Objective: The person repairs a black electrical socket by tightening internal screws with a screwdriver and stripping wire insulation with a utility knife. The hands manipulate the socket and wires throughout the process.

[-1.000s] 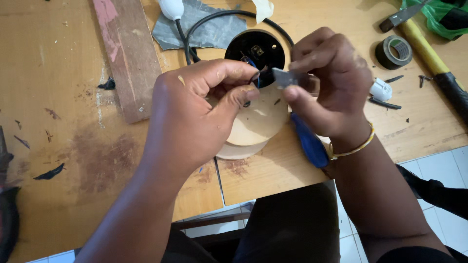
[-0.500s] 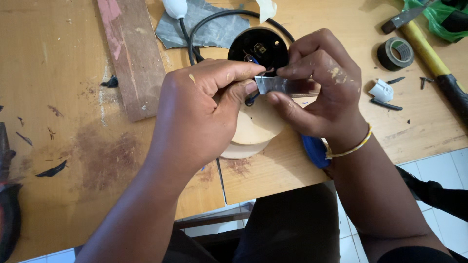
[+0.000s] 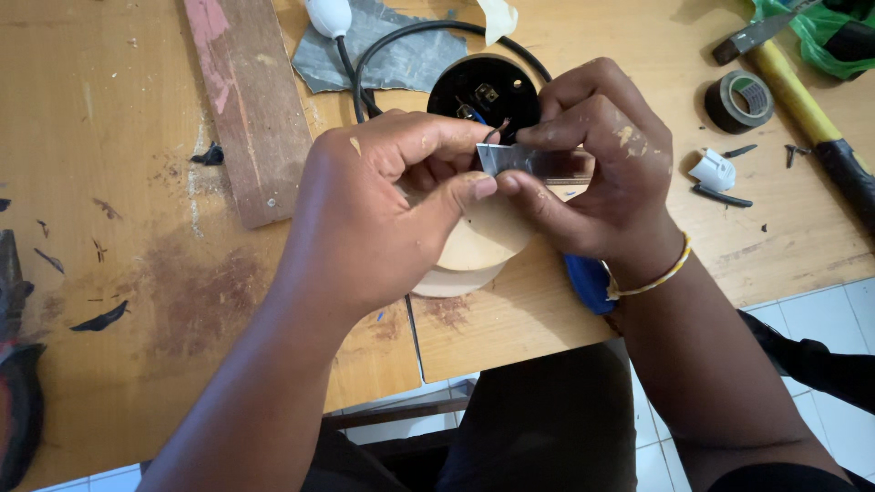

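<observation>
From the head view, both hands meet just in front of the round black socket (image 3: 488,91) on the wooden table (image 3: 109,118). The left hand (image 3: 383,219) pinches thin wires (image 3: 492,132) coming off the socket; the right hand (image 3: 602,164) is closed around a small metal blade (image 3: 515,161), its edge against them. A pale wooden disc (image 3: 483,246) lies under the hands, just this side of the socket. A hammer (image 3: 811,109) and a roll of tape (image 3: 738,102) rest off to the socket's right.

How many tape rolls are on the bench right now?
1. The tape roll lies at the table's far right, beside the hammer. Another may be hidden under the hands or out of frame.
</observation>
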